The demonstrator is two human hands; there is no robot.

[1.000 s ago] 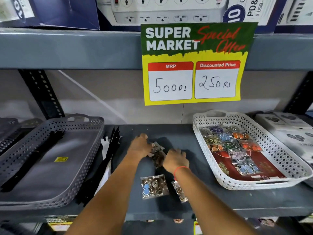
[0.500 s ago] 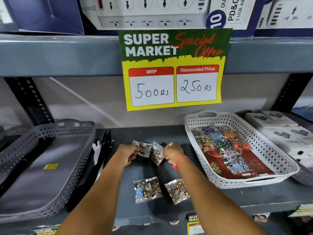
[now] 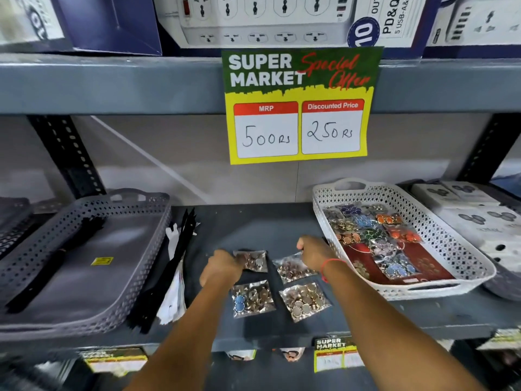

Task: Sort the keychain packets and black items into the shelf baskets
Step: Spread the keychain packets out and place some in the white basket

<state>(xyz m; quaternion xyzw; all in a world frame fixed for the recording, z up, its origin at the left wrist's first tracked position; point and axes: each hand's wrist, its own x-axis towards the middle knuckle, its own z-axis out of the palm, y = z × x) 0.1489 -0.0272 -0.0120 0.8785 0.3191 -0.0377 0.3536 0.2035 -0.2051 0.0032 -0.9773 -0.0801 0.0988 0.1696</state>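
Head view: four keychain packets lie in a loose square on the grey shelf (image 3: 282, 221), midway between its two baskets. The left hand (image 3: 222, 266) rests on the far-left packet (image 3: 253, 261), fingers curled over its left edge; thumb and fingertips are hidden, so I cannot tell how firm the hold is. The right hand (image 3: 313, 252) pinches the top of the far-right packet (image 3: 293, 269). Two near packets (image 3: 252, 299) (image 3: 304, 300) lie untouched by the front edge. The white basket (image 3: 423, 289) at right holds more packets, contents blurred. The grey basket (image 3: 84, 320) at left holds black items (image 3: 56, 258); more black strips (image 3: 180, 244) lie just beside it
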